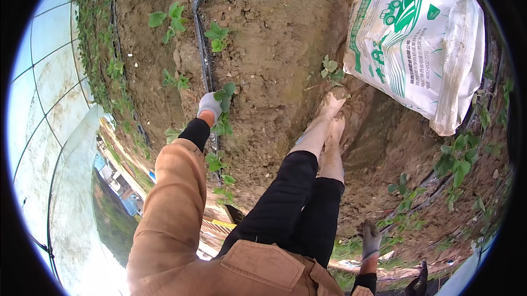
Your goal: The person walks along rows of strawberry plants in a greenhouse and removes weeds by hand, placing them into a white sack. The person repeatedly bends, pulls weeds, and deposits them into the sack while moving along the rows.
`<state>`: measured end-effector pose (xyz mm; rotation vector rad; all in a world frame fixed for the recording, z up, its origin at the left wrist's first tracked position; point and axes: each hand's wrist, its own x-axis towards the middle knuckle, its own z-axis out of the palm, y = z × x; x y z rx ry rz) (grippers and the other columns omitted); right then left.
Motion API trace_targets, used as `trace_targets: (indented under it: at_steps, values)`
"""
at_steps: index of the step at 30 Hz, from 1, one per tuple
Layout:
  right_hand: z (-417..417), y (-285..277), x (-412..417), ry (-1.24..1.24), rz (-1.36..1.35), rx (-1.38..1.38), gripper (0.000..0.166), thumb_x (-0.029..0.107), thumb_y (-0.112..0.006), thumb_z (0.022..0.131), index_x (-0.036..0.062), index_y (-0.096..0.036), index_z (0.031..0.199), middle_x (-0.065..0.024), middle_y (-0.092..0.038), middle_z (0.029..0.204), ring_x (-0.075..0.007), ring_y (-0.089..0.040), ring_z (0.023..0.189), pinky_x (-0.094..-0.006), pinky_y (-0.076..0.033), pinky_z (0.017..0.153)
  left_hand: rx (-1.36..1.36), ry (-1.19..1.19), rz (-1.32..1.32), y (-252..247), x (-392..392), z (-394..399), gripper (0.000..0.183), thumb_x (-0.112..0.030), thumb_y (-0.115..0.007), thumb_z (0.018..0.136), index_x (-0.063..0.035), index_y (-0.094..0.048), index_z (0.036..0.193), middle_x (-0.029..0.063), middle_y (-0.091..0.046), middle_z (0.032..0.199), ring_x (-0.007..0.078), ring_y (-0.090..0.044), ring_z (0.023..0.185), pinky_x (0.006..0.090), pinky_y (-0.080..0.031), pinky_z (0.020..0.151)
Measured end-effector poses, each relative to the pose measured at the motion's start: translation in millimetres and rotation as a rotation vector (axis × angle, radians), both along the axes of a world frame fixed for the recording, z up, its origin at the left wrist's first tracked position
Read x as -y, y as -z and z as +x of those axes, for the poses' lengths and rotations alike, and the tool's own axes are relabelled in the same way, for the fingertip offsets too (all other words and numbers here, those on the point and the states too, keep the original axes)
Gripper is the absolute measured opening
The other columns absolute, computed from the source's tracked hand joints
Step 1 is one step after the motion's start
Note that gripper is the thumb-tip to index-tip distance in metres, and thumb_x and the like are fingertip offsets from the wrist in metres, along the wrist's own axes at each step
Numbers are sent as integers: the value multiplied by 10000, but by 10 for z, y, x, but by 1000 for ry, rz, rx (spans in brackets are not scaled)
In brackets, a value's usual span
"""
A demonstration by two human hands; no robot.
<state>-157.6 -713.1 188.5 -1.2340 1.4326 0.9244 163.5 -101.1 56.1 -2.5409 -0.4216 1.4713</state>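
Note:
My left hand (209,106), in a pale grey work glove, is at a young leafy plant (224,95), which looks like a strawberry plant, beside a black drip irrigation tape (200,28). Its fingers are largely hidden, so whether it grips the plant cannot be told. Low on the right, my right hand (370,239) wears a grey glove with dark, soiled fingers. The fingers look apart with nothing visible between them, near leafy plants (405,203) in the soil.
A white woven sack (416,49) with green print and writing lies at the upper right, beyond my bare, muddy feet (332,104). Plant rows run along both sides. Translucent greenhouse film (53,69) stands at the left. A dark gloved hand (419,279), owner unclear, shows at the lower right.

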Motion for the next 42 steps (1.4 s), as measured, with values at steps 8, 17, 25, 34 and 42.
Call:
trace_targets:
  at_steps: [8,17,25,34,42]
  values:
    - [-206,-55,29,57,-9,-18,296,166,-583,916,30,-588,1179,-85,-668,992,-167,-656,774,-275,-533,645,806,-861,-277,123,-287,-109,296,-287,-627,859,-30,-637,1007,139,-680,885,305,-645,805,380,-485,701]
    - [-431,162,-363,115,7,221,262,82,-556,916,-14,-579,1159,-80,-651,988,-166,-648,803,-288,-546,699,814,-609,-709,-571,784,720,298,-224,-631,895,-18,-606,1109,23,-637,1029,122,-575,892,299,-452,827]
    - [-93,-169,-578,318,9,203,262,69,-544,907,-32,-592,1143,-93,-648,1017,-142,-628,895,-262,-524,742,988,564,-1323,-1958,4319,1391,127,-72,-635,818,-89,-657,942,63,-658,872,256,-613,810,334,-481,753]
    - [-859,46,-925,393,-98,215,267,109,-546,914,-12,-583,1149,-106,-656,1016,-169,-655,833,-271,-533,715,564,1143,-482,-1206,5599,1740,252,-267,-542,830,-130,-663,1003,53,-656,1012,214,-549,1065,433,-277,1048]
    - [-636,-110,-960,477,-261,295,248,101,-571,897,-19,-622,1108,-83,-669,1009,-97,-611,880,-236,-490,788,767,995,-640,-1311,5031,1436,323,-298,-557,871,-106,-594,1128,77,-608,1148,234,-522,1133,422,-304,1038]
